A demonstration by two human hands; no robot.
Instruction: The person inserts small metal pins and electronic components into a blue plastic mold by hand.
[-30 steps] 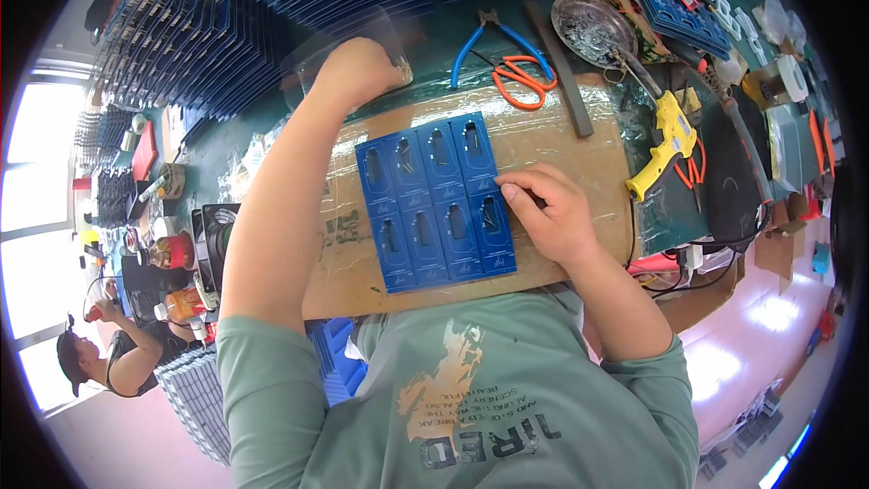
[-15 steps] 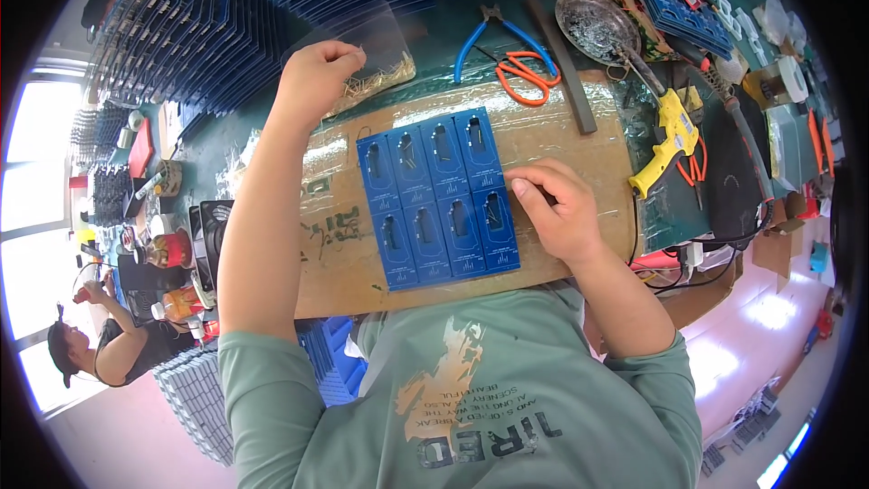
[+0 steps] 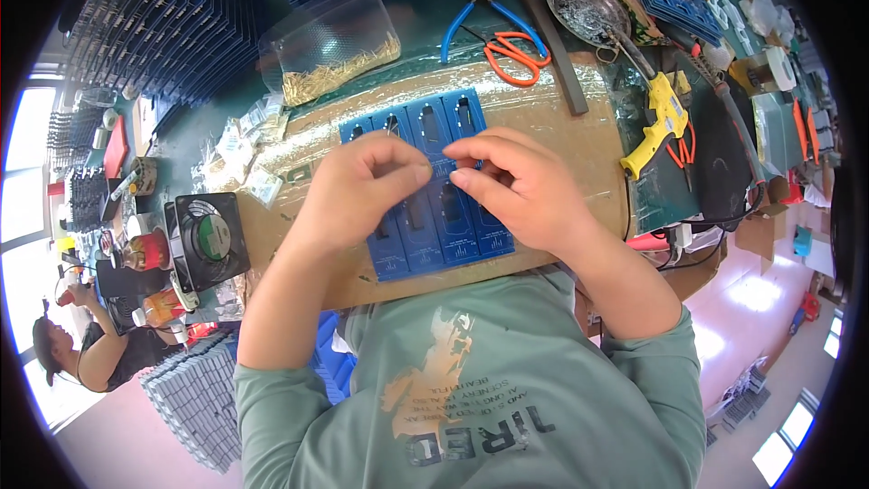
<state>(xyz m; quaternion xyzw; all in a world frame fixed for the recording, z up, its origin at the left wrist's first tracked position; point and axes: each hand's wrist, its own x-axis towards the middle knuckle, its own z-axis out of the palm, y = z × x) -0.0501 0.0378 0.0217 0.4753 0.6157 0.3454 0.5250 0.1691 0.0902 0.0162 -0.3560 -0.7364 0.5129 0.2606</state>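
Observation:
A blue circuit board panel [image 3: 444,249], divided into several slotted sections, lies on the brown cardboard mat in front of me. My left hand [image 3: 367,186] is above its left half, thumb and forefinger pinched together; whatever they hold is too small to make out. Facing it from the right, my right hand [image 3: 520,186] is over the panel with curled fingers, its thumb and forefinger tips slightly apart and nothing visible between them. Thin dark pieces show in some of the panel's upper slots. Beyond the panel, a clear plastic container [image 3: 330,32] holds many thin gold-coloured pins [image 3: 339,72].
Blue-handled pliers [image 3: 460,23], orange scissors [image 3: 516,59] and a flat bar [image 3: 557,54] lie behind the panel. At right are a metal pan [image 3: 587,7] and a yellow soldering gun [image 3: 661,118]. A black fan [image 3: 210,240] stands left. Stacked boards [image 3: 172,27] fill the back left.
My left hand has come back from the pin container to above the panel. My right hand has moved left from the panel's edge, close to my left fingertips.

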